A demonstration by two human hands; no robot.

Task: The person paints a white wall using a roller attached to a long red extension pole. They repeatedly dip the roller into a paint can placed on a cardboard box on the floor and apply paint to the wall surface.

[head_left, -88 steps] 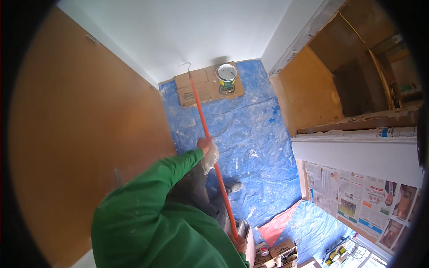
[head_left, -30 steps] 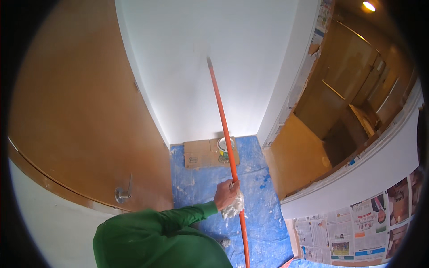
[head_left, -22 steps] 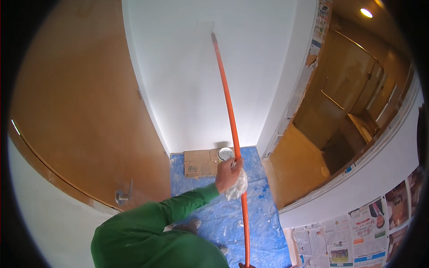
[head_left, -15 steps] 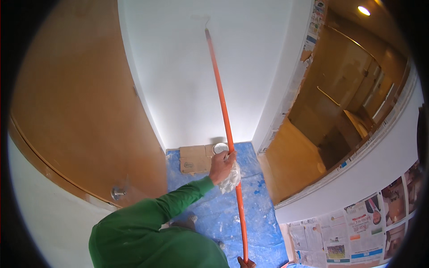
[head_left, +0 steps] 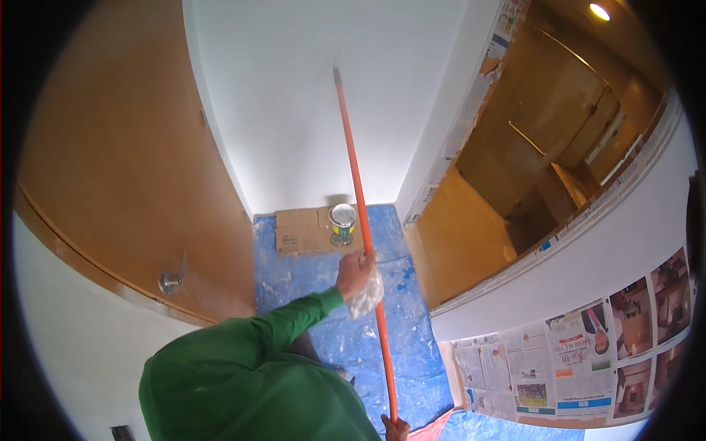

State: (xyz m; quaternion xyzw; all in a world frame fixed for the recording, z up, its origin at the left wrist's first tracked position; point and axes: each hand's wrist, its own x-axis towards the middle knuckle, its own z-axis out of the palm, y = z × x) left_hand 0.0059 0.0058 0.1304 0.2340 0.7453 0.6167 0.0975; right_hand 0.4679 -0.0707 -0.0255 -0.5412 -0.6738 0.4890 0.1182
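A long orange extension pole (head_left: 354, 165) slants up from the lower edge toward the white wall (head_left: 279, 110). Its dark tip lies against the wall's pale background, and whatever is mounted there is too faint to make out. My left hand (head_left: 355, 273), below a green sleeve, is closed round the middle of the pole. A crumpled white cloth or plastic wad (head_left: 365, 295) hangs at the pole beside that hand. Lower down, my right hand (head_left: 396, 428) grips the pole near its bottom end, partly cut off by the frame.
A paint can (head_left: 343, 218) stands on flattened cardboard (head_left: 298, 234) by the wall. Blue sheeting (head_left: 283, 272) covers the floor. A brown door (head_left: 118, 162) with a metal knob is on the left. Newspaper (head_left: 562, 360) masks the right side, beside a doorway (head_left: 478, 235).
The pole's tip has come lower on the wall, and both hands still hold the pole. My view has tilted down, so more of the can and cardboard shows.
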